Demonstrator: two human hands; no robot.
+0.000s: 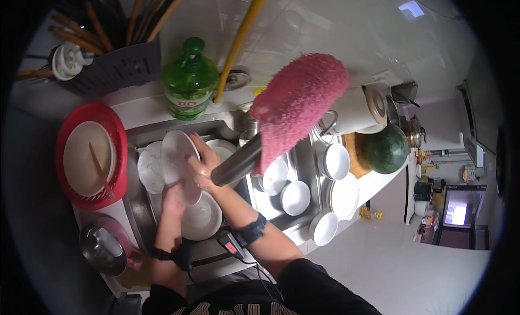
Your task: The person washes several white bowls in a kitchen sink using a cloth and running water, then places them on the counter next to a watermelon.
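Note:
Over the left basin of a steel double sink (138, 201), my right hand (203, 162) holds a white bowl (174, 152) by its side, fingers at the rim. Below it, my left hand (174, 199) touches the lower part of the bowl and a white dish (189, 193). A white plate (203, 219) rests in the basin under my hands, with a pale plastic-like item (149, 168) beside the bowl and another white plate (221, 148) behind my right hand. The steel faucet (237, 160), with a pink fluffy cloth cover (300, 99), stands over the sink.
White bowls (295, 198) sit in the right basin; more bowls and plates (345, 197) line the counter. A watermelon (386, 149) lies on a wooden board (355, 154). Left are a red colander (118, 152) with a white bowl and steel bowl (103, 250). A green detergent bottle (189, 83) stands behind.

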